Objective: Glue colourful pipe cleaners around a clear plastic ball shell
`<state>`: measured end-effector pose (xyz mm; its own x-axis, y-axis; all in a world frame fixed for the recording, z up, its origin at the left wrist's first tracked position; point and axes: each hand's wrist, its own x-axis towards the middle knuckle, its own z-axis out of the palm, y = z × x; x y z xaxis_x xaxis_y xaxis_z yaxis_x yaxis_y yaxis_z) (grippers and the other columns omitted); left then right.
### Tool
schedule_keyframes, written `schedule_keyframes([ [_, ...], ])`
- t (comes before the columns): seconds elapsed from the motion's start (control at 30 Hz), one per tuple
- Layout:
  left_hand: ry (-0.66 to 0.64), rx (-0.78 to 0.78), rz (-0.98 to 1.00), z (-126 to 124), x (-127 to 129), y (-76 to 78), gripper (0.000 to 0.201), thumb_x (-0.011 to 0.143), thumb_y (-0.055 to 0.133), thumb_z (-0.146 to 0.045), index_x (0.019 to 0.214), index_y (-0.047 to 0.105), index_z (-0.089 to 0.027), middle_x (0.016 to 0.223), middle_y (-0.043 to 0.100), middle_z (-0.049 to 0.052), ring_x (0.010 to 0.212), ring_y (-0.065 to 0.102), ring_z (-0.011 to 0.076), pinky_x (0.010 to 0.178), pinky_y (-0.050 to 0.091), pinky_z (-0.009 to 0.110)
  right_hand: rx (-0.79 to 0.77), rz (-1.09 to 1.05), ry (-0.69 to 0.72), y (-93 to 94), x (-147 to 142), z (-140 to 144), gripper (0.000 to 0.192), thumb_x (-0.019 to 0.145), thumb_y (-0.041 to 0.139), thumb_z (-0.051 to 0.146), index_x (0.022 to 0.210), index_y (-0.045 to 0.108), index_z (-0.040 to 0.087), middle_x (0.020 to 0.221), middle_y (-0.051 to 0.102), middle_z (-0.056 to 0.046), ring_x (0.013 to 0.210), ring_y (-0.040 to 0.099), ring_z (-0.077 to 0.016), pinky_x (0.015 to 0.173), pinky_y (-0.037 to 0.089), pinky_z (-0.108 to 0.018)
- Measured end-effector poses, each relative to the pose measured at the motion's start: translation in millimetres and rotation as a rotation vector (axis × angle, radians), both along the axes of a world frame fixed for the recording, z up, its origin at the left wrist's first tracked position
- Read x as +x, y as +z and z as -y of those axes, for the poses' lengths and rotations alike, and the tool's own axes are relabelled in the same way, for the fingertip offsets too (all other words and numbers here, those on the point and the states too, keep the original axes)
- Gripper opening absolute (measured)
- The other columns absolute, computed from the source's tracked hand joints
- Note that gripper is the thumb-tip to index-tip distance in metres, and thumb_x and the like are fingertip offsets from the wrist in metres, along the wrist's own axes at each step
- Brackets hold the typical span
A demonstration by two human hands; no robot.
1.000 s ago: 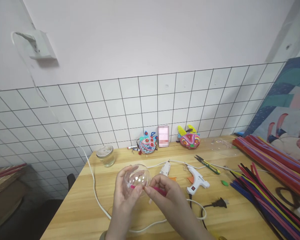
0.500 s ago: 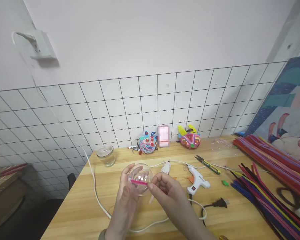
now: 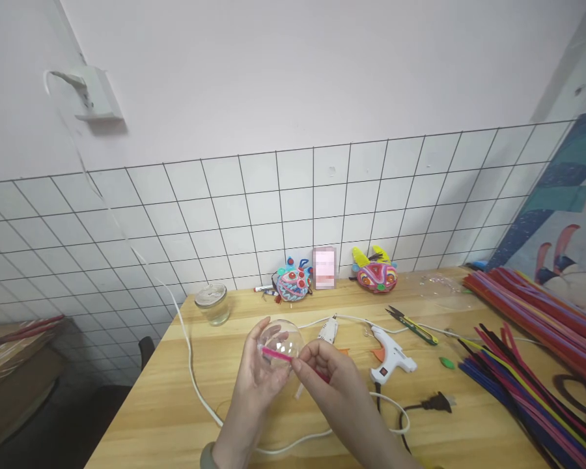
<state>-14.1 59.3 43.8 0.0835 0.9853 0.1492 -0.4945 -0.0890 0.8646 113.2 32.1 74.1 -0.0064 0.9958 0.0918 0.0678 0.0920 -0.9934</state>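
cupping a clear plastic dome [image 3: 282, 342] from below, the left hand [image 3: 258, 384] has its fingers curled loosely round the shell's lower left side, thumb up along the rim, so the dome sits above the wooden table [image 3: 166, 417] near its middle. a pink pipe cleaner [image 3: 276, 353] lies across the dome's front, and the right hand [image 3: 329, 378] pinches its right end tight between thumb and forefinger, the other fingers folded. to do this well, i'd judge the left hand should hold the slick shell steady without squeezing, since thin clear plastic flexes and slips, while the right keeps the fuzzy wire pressed flat against the curve.

further left, a small glass jar [image 3: 213, 303] stands with a flat lid, and a white cord [image 3: 195, 391] snakes down the table edge. behind the hands, two bright, round craft faces [image 3: 293, 283] lean at the tiled wall. right of the hands lies a white glue gun [image 3: 389, 355], hard and glossy, its black plug [image 3: 432, 404] loose on the wood. beyond it are slim snips [image 3: 413, 324] with a yellow-green handle, then a spread of long pipe cleaners [image 3: 527, 384], soft, thin and many-coloured, fanned over the table's right end.
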Motion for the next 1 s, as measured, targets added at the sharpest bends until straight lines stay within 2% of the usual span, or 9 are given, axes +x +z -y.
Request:
schedule_keyframes([
  [0.23,-0.091,0.024,0.045,-5,-6,-3.4,0.082,0.045,0.087,-0.043,0.12,0.055,-0.033,0.122,0.05,0.01,0.116,0.048,0.0327,0.082,0.05,0.039,0.007,0.002,-0.005,-5.5,0,-2,0.017,0.079,0.056,0.033,0.07,0.052,0.019,0.063,0.052,0.003,0.059,0.048,-0.0125,0.055,0.038,-0.025],
  [0.4,-0.079,0.021,0.042,-12,-9,-13.0,0.082,0.043,0.086,-0.048,0.119,0.056,-0.032,0.122,0.051,0.011,0.115,0.049,0.0327,0.082,0.051,0.038,0.002,0.0,-0.011,-6.8,-3,-2,0.02,0.079,0.056,0.036,0.069,0.052,0.019,0.061,0.048,0.004,0.058,0.047,-0.0128,0.054,0.037,-0.025],
  [0.6,-0.069,0.054,0.034,-19,-11,-23.1,0.081,0.043,0.087,-0.045,0.118,0.057,-0.032,0.121,0.051,0.01,0.11,0.052,0.0317,0.078,0.052,0.037,0.008,0.072,-0.03,-10.6,-6,-1,0.021,0.08,0.054,0.037,0.068,0.05,0.02,0.06,0.046,0.004,0.056,0.044,-0.0129,0.053,0.035,-0.025],
  [0.8,0.011,-0.046,0.091,-18,-7,-15.0,0.05,0.062,0.076,-0.045,0.108,0.061,-0.031,0.118,0.053,0.01,0.1,0.056,0.0279,0.071,0.052,0.035,0.018,0.015,-0.008,-7.2,-5,1,0.021,0.08,0.057,0.034,0.068,0.05,0.019,0.059,0.048,0.004,0.057,0.045,-0.0122,0.053,0.035,-0.024],
  [0.9,0.028,-0.004,0.08,-14,-6,-13.0,0.068,0.05,0.079,-0.057,0.11,0.061,-0.03,0.12,0.052,0.011,0.105,0.053,0.0315,0.075,0.051,0.038,0.009,-0.02,-0.017,-5.9,-5,1,0.02,0.079,0.059,0.033,0.067,0.05,0.02,0.059,0.049,0.005,0.057,0.047,-0.0123,0.054,0.035,-0.024],
  [1.0,-0.01,0.095,0.08,-13,-9,-15.9,0.086,0.043,0.075,-0.068,0.117,0.059,-0.028,0.125,0.051,0.012,0.111,0.049,0.0336,0.082,0.049,0.041,-0.005,-0.029,-0.006,-6.8,-4,-1,0.022,0.077,0.061,0.034,0.067,0.049,0.02,0.058,0.049,0.005,0.057,0.048,-0.0127,0.054,0.036,-0.024],
])
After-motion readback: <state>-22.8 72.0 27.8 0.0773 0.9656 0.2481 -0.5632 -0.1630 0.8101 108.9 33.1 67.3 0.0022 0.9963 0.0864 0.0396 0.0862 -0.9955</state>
